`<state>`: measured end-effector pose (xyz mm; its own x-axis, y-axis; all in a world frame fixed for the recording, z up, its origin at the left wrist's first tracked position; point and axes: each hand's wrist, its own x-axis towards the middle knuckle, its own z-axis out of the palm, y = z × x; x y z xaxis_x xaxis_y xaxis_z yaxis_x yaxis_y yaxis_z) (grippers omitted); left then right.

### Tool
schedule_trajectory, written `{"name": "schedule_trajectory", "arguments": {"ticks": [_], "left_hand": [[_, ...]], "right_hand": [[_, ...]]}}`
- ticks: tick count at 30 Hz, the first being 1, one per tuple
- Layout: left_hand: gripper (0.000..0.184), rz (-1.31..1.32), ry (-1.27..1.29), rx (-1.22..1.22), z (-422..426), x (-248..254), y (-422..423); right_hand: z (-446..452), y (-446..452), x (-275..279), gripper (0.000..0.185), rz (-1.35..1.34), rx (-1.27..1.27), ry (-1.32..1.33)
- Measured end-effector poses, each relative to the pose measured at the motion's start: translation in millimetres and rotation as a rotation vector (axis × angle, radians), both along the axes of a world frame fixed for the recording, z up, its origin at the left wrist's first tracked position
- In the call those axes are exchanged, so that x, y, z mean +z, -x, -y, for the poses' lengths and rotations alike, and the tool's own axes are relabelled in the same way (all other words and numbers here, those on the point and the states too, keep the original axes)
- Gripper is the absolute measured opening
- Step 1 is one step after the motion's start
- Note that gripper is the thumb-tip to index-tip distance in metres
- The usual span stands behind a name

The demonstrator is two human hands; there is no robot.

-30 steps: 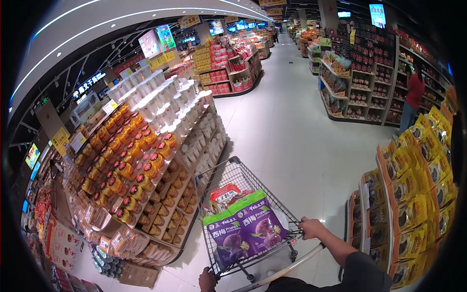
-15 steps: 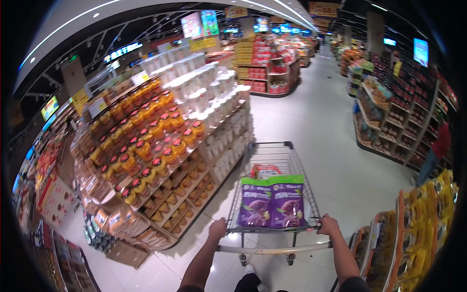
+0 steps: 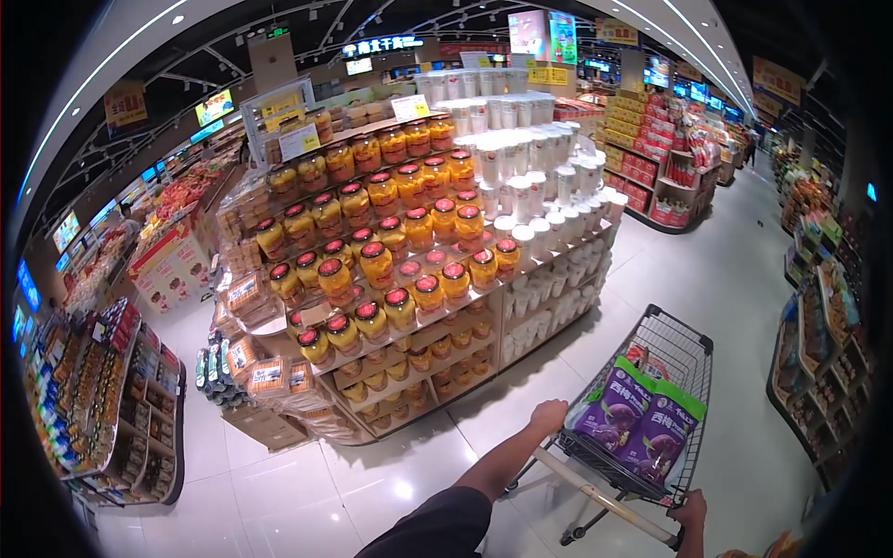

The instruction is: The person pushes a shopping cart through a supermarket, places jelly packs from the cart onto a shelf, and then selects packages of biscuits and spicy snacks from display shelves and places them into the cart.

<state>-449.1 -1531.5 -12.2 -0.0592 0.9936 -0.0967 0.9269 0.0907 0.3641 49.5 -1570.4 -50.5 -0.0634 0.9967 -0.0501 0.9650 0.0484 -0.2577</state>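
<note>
My left hand is closed on the near left corner of a wire shopping cart, by the end of its pale handle bar. Low at the right, my right hand is wrapped round the cart's other near corner. Two purple and green bags of prunes lean side by side in the basket. Behind them a red and white package shows only in part.
Left of the cart stands a stepped display with jars of yellow fruit and white containers. Stacked red boxes are farther back. More shelves line the right side, and another rack stands at the left.
The view has swung left, so the cart now appears lower right and tilted, and the jar display sits nearer the middle. Both hands keep their hold on the cart.
</note>
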Motion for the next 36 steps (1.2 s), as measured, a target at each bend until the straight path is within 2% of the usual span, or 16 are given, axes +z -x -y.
{"name": "schedule_trajectory", "arguments": {"ticks": [4,9,12,14,15,16,18,19,21,25,27,30,32,36], "left_hand": [[0.017,0.013,-0.012,-0.027,-49,15,-14],[0.017,0.031,-0.076,0.143,-103,23,-34],[0.02,0.034,0.065,0.09,-130,22,-45],[0.029,0.08,0.026,0.151,-137,13,-56],[0.036,0.078,0.125,0.16,-141,9,-58],[0.036,0.077,0.115,0.186,-137,10,-60],[0.032,0.122,0.139,0.245,-133,18,-62],[0.032,0.118,0.13,0.262,-136,25,-65],[0.029,0.411,0.114,0.466,-140,32,-80],[0.027,0.367,0.099,0.491,-176,27,-88],[0.026,0.342,0.056,0.534,-200,17,-89],[0.027,0.395,0.055,0.549,-220,32,-96],[0.026,0.39,0.069,0.557,-240,33,-98],[0.024,0.391,0.076,0.538,-278,30,-99]], "right_hand": [[-48,-17,-2,0.035,0.001,0.029,-0.058],[-111,-42,-21,0.039,-0.045,0.071,-0.139],[-150,-66,-27,0.046,-0.061,0.148,-0.25],[-181,-67,-17,0.051,-0.09,-0.037,0.017],[-190,-68,-11,0.047,-0.078,-0.015,0.007],[-195,-61,7,0.047,-0.081,0.012,-0.001],[-210,-46,51,0.048,0.051,0.031,0.285],[-224,-50,46,0.047,0.045,0.056,0.267],[-249,-63,37,0.044,0.05,0.067,0.242],[-278,-61,52,0.039,0.09,0.056,0.197],[-304,-68,36,0.038,0.088,0.117,0.168],[-348,-88,13,0.041,0.064,0.184,0.173],[-366,-87,20,0.043,0.089,0.253,0.091],[-430,-102,-1,0.047,0.046,0.235,0.197]]}}
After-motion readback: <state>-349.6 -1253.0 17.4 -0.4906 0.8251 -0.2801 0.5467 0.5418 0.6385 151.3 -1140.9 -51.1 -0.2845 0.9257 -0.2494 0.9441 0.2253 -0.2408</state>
